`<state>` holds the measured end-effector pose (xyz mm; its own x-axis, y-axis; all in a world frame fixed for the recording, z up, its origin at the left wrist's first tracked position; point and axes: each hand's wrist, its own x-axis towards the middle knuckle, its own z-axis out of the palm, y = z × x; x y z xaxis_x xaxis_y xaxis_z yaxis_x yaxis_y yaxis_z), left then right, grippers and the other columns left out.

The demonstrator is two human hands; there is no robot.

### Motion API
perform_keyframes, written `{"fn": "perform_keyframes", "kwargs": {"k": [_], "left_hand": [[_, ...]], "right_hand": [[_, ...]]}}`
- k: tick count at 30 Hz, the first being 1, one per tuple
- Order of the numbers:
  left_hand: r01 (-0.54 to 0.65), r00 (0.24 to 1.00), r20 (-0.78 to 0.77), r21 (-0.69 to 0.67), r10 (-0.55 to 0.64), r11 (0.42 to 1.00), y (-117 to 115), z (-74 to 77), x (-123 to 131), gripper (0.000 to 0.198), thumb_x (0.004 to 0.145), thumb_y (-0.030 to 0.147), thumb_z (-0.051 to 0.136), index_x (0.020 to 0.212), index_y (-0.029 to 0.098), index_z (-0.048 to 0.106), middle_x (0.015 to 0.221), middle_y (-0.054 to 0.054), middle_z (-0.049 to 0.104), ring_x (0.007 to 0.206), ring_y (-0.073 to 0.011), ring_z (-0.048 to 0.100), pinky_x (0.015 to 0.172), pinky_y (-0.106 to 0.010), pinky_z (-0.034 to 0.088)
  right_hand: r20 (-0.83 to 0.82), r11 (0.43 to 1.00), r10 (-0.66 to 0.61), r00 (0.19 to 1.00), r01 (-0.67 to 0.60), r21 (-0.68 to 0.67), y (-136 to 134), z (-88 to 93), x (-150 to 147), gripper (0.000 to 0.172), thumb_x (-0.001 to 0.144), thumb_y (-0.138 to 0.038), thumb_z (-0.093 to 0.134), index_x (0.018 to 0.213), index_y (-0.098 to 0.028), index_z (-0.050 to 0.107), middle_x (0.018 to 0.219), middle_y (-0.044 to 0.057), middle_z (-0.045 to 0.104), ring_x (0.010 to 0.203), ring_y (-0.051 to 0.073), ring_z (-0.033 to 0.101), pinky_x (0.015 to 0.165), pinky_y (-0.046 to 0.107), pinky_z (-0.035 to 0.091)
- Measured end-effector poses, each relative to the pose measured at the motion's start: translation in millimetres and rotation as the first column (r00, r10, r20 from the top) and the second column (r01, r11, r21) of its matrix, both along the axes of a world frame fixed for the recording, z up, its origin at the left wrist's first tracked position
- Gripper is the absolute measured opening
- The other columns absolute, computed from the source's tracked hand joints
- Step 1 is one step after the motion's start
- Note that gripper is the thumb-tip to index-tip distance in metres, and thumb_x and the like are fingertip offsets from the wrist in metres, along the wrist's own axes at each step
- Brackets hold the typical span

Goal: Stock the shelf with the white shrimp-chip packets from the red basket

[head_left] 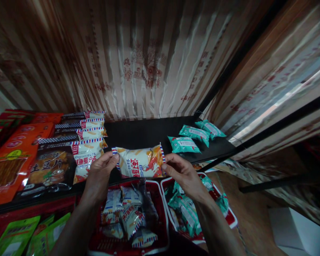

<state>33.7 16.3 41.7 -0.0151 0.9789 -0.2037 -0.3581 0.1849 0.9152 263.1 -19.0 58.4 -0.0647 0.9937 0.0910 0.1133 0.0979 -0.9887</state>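
Snack packet [142,161] stretched between two hands by the shelf [138,131].
Left hand [100,172] and right hand [184,174] pinch opposite ends, beside matching packets [86,156]; this looks like the positioning step, and the next move likely calls for setting it down with both ends level.

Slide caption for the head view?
Left hand and right hand hold a white snack packet by its ends at a black shelf.

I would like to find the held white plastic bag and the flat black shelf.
Held white plastic bag [139,162], head view: printed front's middle.
Flat black shelf [140,132], head view: bare top surface.
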Motion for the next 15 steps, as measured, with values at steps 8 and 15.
{"fn": "perform_keyframes", "kwargs": {"k": [8, 15], "left_hand": [[-0.12, 0.991, -0.039, 0.152, 0.127, 0.981, -2, 2.1, -3, 0.014, 0.067, 0.031, 0.073, 0.069, 0.018, 0.067, 0.071, 0.0, 0.061, 0.067, -0.012, 0.055, 0.06, -0.02, 0.044], [-0.166, 0.945, 0.296, 0.074, 0.137, 0.983, -1, 15.9, 0, 0.022, 0.069, 0.022, 0.068, 0.09, 0.017, 0.069, 0.109, -0.008, 0.067, 0.107, -0.0201, 0.058, 0.091, -0.028, 0.045]], "right_hand": [[0.243, 0.94, -0.088, 0.966, 0.0, 0.342, -8, 13.8, -1, 0.004, 0.081, -0.024, 0.064, 0.079, -0.023, 0.066, 0.093, 0.005, 0.065, 0.082, 0.016, 0.063, 0.064, 0.025, 0.052], [0.453, 0.819, -0.179, 0.873, -0.123, 0.56, -18, 20.7, -21, 0.014, 0.08, -0.012, 0.06, 0.083, -0.024, 0.067, 0.097, 0.007, 0.066, 0.088, 0.019, 0.066, 0.069, 0.028, 0.056]]}}
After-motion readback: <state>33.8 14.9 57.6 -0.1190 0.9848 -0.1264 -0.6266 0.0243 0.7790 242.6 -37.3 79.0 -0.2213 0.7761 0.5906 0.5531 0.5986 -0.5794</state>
